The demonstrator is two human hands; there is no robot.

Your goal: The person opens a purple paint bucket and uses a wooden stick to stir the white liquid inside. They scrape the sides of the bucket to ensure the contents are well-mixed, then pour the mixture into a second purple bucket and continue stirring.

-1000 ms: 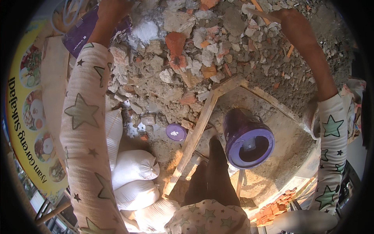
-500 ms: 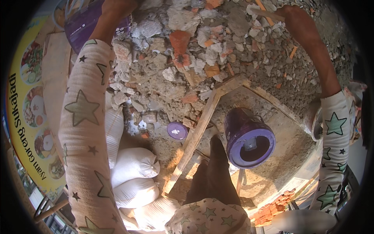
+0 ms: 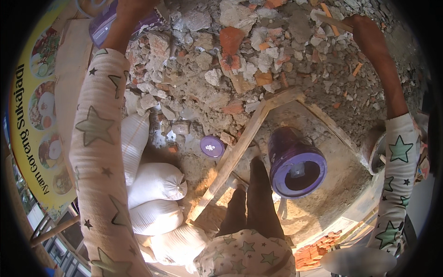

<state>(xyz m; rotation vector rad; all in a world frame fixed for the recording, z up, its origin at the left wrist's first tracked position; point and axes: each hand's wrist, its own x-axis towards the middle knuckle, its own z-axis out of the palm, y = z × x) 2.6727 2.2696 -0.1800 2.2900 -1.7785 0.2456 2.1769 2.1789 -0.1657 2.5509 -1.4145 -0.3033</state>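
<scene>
My left hand [image 3: 134, 9] is at the top left, in front of a tilted purple bucket [image 3: 104, 25]. Its fingers run out at the top edge, so whether they grip the bucket is hidden. At the upper right my right hand [image 3: 362, 30] is closed around a pale wooden handle [image 3: 333, 21] that points left over the rubble [image 3: 198, 60]. No tool head can be made out on it. The rubble is a heap of grey concrete lumps, red brick pieces and loose grit.
Near my legs stands another purple bucket [image 3: 281, 143] with a ring-shaped rim, beside an angled wooden frame [image 3: 240, 147]. A purple lid [image 3: 212, 147] lies left of it. White filled sacks [image 3: 154, 184] are stacked at left, by a yellow banner [image 3: 27, 111]. Red bricks [image 3: 318, 251] are piled lower right.
The view has shifted, so the rubble, lid and banner sit a little farther right and higher. My right hand still grips the wooden handle; my left hand stays by the bucket.
</scene>
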